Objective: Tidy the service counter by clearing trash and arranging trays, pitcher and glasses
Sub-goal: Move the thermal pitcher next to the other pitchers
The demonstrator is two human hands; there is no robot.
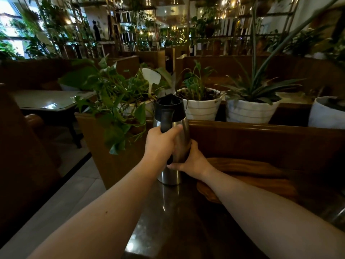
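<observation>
Service counter, seen from the person's own side. The stainless-steel pitcher [172, 139] stands upright on the dark polished surface [168, 217], at about 12 o'clock from the person, near the surface's far left corner. The left hand [160, 144] is wrapped around the black handle, thumb resting across the steel body. The right hand [192, 161] is pressed flat against the lower body at 3 o'clock, fingers curled round it. Just beside the pitcher at 3 o'clock lie stacked wooden trays [248, 176], and beyond the wooden ledge at 12 to 2 o'clock stand white plant pots [201, 107].

Handling, as a judgement: the pitcher is rigid, smooth-walled and probably slippery where bare steel is gripped. Its weight depends on contents, which the black lid [169, 106] hides. The handle is the sure place to hold, with a second hand low on the body to steady it. No trash or glasses are visible here.
</observation>
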